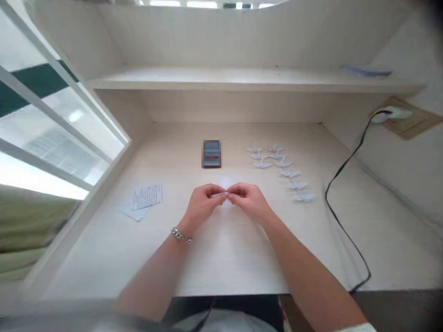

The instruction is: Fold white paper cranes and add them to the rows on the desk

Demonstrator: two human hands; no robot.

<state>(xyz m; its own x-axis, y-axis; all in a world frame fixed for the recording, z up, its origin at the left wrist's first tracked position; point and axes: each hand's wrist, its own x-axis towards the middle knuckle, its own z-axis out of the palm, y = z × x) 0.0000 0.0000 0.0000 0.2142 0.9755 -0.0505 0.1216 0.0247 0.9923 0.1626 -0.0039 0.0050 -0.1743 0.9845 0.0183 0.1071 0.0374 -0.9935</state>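
A small piece of white folded paper (218, 194) is pinched between my two hands over the middle of the desk, most of it covered by fingers. My left hand (206, 199), with a silver chain bracelet (181, 235) at its wrist, grips it from the left by thumb and forefinger. From the right, my right hand (248, 199) pinches it, the fingertips of both hands meeting. Right of the hands, several folded white paper cranes (290, 173) stand in a curving row. At the left lie sheets of paper (148, 196), the top one printed with lines of text.
Behind my hands lies a dark, pixelated rectangular object (212, 154). A black cable (337, 216) runs from a wall socket (404, 117) down over the desk's right side. Above the desk spans a shelf (242, 84) holding a bluish flat item (367, 71). Window bars (51, 110) border the left.
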